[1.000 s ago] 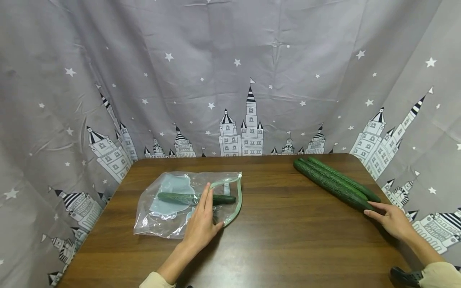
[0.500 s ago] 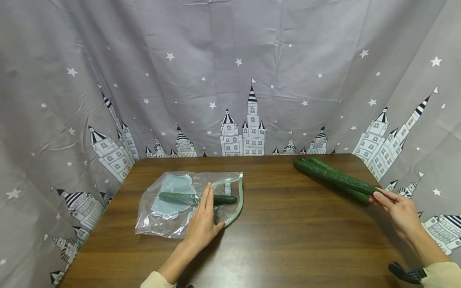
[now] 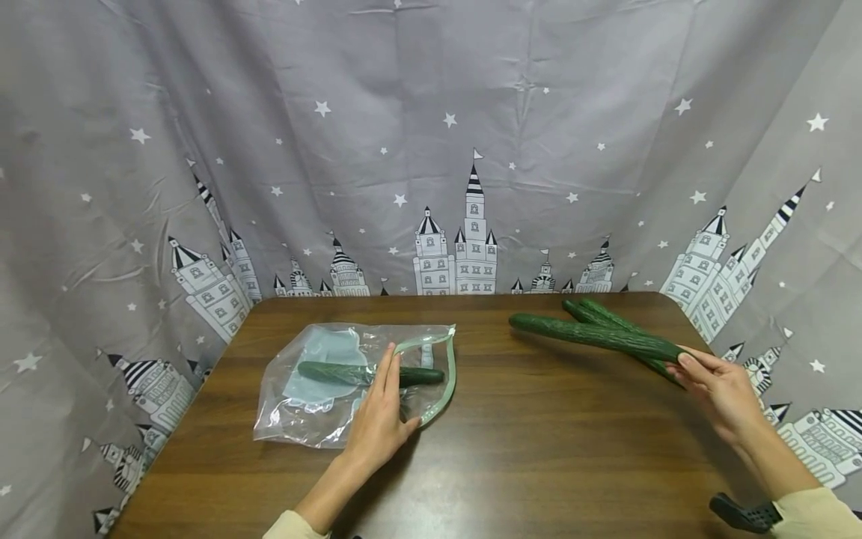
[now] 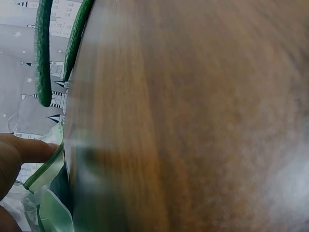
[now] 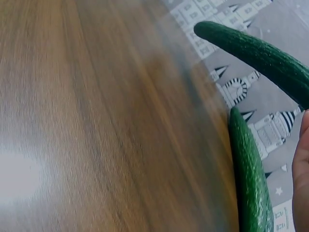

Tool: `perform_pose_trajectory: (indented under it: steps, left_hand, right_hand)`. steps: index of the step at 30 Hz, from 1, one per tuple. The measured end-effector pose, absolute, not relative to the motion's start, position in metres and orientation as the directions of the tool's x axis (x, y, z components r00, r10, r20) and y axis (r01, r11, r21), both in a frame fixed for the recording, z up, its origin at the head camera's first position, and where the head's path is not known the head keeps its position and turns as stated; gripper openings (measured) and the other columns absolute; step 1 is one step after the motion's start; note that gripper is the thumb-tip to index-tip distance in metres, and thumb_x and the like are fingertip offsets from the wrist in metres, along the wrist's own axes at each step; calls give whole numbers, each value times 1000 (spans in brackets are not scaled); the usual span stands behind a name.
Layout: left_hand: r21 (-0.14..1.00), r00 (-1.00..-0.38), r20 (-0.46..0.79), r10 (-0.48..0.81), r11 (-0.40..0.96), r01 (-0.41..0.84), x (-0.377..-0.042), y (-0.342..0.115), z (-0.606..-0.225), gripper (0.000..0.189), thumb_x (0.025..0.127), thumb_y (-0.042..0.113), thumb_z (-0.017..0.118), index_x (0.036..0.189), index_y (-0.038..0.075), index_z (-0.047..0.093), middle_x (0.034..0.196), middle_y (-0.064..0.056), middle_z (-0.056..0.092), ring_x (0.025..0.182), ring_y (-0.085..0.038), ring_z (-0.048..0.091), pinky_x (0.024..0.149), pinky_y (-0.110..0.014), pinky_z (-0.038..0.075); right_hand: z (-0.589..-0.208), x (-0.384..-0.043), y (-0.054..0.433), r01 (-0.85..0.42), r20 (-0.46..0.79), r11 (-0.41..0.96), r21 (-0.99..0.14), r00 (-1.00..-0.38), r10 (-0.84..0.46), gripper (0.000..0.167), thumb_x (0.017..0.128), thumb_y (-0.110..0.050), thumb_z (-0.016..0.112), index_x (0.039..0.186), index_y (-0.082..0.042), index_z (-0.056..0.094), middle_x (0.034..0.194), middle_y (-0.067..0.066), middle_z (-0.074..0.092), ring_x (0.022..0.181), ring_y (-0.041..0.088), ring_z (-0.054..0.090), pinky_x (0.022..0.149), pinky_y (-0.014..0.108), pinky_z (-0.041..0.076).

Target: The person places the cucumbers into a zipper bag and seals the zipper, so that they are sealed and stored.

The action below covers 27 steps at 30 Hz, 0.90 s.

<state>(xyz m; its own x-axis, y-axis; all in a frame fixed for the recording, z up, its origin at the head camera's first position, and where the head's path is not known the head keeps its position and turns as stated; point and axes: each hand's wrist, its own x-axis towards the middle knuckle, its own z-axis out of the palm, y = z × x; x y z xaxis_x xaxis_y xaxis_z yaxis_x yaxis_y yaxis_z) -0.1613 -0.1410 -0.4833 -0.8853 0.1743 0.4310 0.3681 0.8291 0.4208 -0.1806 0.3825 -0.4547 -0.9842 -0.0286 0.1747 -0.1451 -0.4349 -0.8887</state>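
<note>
My right hand [image 3: 723, 393] pinches one cucumber [image 3: 592, 334] by its near end. That cucumber slants to the left, raised off the table, and its far end shows in the right wrist view [image 5: 251, 50]. Two more cucumbers [image 3: 616, 318] lie crossed by it on the table at the right. On the left, a clear zip bag [image 3: 286, 427] with a green-edged mouth lies flat, its mouth facing right. Inside it is another cucumber [image 3: 330, 372], partly hidden by my left hand [image 3: 377, 423]. This hand rests on the bag near its mouth, fingers extended, thumb at the green edge.
The brown wooden table [image 3: 512, 464] spans the space between bag and cucumbers. Behind it and along both sides hangs a grey curtain [image 3: 323, 187] printed with stars and castles. A dark strap [image 3: 744, 515] is at my right wrist.
My right hand has taken hold of a cucumber from the group, lifted it and swung it leftward, leaving two on the table. The left hand and bag stay put.
</note>
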Motion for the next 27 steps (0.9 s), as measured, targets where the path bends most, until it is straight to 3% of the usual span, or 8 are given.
perform_pose_trajectory:
  steps: [10, 27]
  left_hand:
    - [413, -877, 447, 178, 828, 379, -163, -141, -484, 129, 59, 11, 102, 161, -4, 24, 172, -12, 12, 131, -47, 51, 99, -59, 52]
    - [445, -884, 435, 170, 813, 375, -164, -140, -481, 130, 61, 9, 101, 162, -2, 20, 172, -10, 9, 125, -49, 55, 102, -59, 49]
  right_hand:
    - [-447, -178, 362, -145, 266, -520, -842, -949, -167, 39, 106, 12, 40, 117, 2, 76, 105, 17, 76, 94, 22, 75, 84, 26, 60]
    - [-458, -195, 306, -142, 262, -352, -925, -911, -320, 38, 109, 6, 42, 123, -5, 75, 109, 6, 75, 99, 16, 72, 89, 28, 58]
